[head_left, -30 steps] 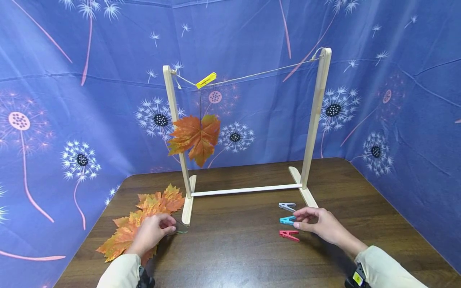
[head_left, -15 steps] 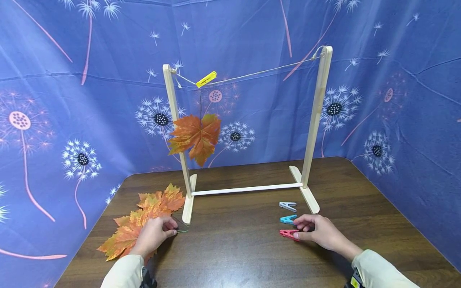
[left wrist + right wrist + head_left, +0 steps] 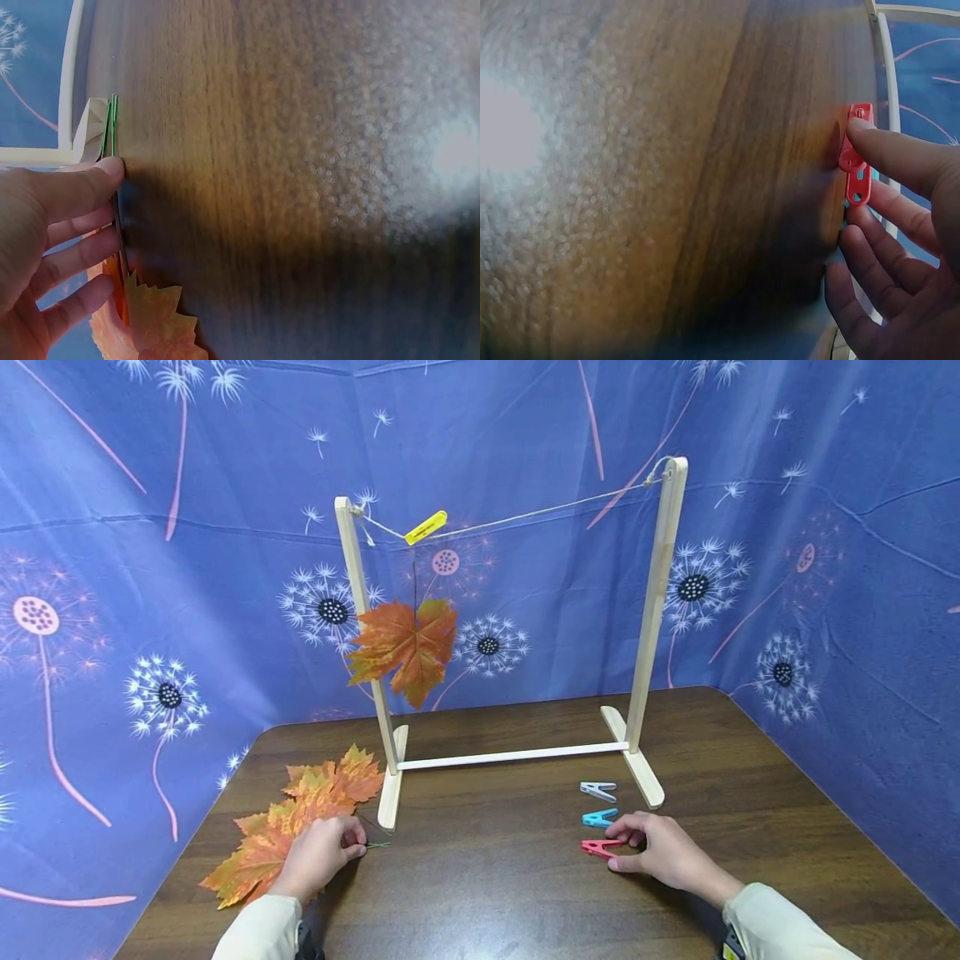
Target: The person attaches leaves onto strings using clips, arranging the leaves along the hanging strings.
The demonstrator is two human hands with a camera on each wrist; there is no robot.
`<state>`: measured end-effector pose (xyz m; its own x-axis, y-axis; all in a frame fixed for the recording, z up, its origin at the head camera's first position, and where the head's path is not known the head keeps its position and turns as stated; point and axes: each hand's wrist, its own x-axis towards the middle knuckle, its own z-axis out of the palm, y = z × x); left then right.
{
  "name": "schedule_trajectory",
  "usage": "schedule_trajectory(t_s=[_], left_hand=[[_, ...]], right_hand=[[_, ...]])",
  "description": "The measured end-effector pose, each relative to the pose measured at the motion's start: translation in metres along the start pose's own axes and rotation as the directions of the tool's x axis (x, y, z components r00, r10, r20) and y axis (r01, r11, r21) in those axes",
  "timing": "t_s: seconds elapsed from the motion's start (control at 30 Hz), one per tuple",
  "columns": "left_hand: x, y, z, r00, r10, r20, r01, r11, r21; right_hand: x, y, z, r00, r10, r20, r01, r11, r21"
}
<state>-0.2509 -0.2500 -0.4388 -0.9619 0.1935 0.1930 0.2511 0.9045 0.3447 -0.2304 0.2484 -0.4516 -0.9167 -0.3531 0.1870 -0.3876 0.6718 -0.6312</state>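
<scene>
Pinching the thin green-tipped stems [image 3: 114, 124] between thumb and fingertips, our left hand [image 3: 321, 856] is just in front of the left foot of the wooden stand [image 3: 651, 627], and from the left wrist we see its other fingers spread apart below the thumb. Our right hand [image 3: 663, 853], in front of the stand's right foot, has its thumb against the red clip [image 3: 597, 849] and its index finger bent towards the other side; whether the two press together on it, we cannot tell. The red clip lies on the table [image 3: 480, 885] in front of the stand, towards its right end. Between it and the stand we have the blue clip [image 3: 598, 818], then the grey clip [image 3: 597, 791], which lies near the stand's right foot, so that the three make a short row. Beside the stand's left foot we find the orange and yellow leaves [image 3: 258, 860], overlapping, partly under our left hand and forearm. Across the top of the stand runs a string [image 3: 540, 513], dipping near the left post, where the yellow clip [image 3: 426, 527] sits on it and a single leaf [image 3: 415, 647] hangs below by its stem. Behind the stand we see a blue dandelion-print cloth [image 3: 570, 610]
</scene>
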Motion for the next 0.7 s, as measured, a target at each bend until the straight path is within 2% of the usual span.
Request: schedule_trajectory(t_s=[0.37, 0.7], left_hand=[[-0.0029, 0.0024, -0.002, 0.999, 0.027, 0.019, -0.027, 0.999, 0.031], [-0.002, 0.0027, -0.0037, 0.998, 0.069, 0.009, -0.069, 0.997, 0.036]], right_hand=[[0.0028, -0.0033, 0.0028, 0.999, 0.037, 0.002, -0.037, 0.997, -0.067], [0.0023, -0.0039, -0.0002, 1.0, 0.02, 0.024, -0.019, 0.999, -0.044]])
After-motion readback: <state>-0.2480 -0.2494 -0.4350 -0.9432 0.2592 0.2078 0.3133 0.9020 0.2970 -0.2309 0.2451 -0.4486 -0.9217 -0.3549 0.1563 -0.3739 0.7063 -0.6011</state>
